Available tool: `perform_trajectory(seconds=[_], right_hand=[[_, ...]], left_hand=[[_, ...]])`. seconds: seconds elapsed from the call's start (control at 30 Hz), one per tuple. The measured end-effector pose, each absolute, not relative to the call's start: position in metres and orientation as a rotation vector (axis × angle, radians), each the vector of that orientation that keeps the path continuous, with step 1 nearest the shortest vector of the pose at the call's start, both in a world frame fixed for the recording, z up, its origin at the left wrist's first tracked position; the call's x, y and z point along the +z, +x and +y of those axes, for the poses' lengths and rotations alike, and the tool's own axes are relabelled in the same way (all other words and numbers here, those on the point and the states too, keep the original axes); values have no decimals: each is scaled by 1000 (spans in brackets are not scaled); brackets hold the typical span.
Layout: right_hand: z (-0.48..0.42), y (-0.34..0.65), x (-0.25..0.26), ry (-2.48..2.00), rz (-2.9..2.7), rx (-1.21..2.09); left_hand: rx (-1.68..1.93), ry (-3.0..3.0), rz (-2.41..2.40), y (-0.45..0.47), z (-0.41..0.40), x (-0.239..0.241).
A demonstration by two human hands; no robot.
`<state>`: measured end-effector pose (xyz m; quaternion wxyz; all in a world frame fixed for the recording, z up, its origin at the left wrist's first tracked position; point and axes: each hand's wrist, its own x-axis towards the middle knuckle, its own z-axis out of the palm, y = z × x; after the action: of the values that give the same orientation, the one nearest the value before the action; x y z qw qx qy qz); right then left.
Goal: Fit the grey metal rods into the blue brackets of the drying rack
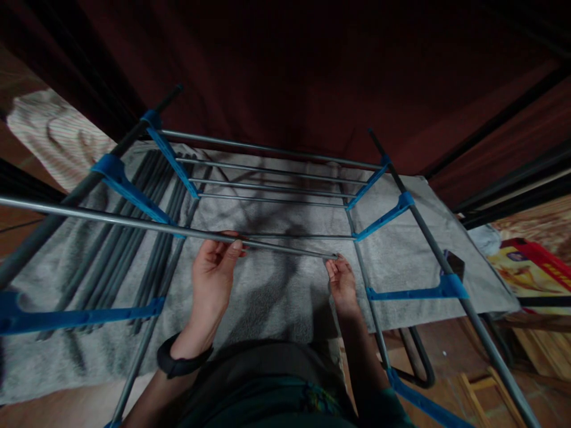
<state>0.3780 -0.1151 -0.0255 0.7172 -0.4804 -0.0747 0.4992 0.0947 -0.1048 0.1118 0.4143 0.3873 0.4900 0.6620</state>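
Observation:
A long grey metal rod (134,223) runs from the far left edge to the middle of the view. My left hand (214,273) grips it near its right part, fingers wrapped round it. My right hand (341,279) pinches the rod's right end beside the upright tube of a drying rack (285,190). The rack has grey tubes and blue plastic brackets (129,190); several rods are fitted across its far end. A black band sits on my left wrist.
A grey towel (276,297) lies under the rack, with several loose grey rods (125,249) lying on it at the left. A dark red curtain hangs behind. A red and yellow box (530,267) and wooden pieces (482,386) lie at the right on the floor.

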Motion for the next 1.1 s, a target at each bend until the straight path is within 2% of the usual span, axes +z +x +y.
perform_trajectory(seconds=[0.5, 1.1], right_hand=[[-114, 362, -32, -1375, -598, 1140], [-123, 351, -29, -1610, -1492, 778]], left_hand=[[1532, 1082, 1314, 109, -110, 106], [1480, 1160, 1353, 111, -108, 99]])
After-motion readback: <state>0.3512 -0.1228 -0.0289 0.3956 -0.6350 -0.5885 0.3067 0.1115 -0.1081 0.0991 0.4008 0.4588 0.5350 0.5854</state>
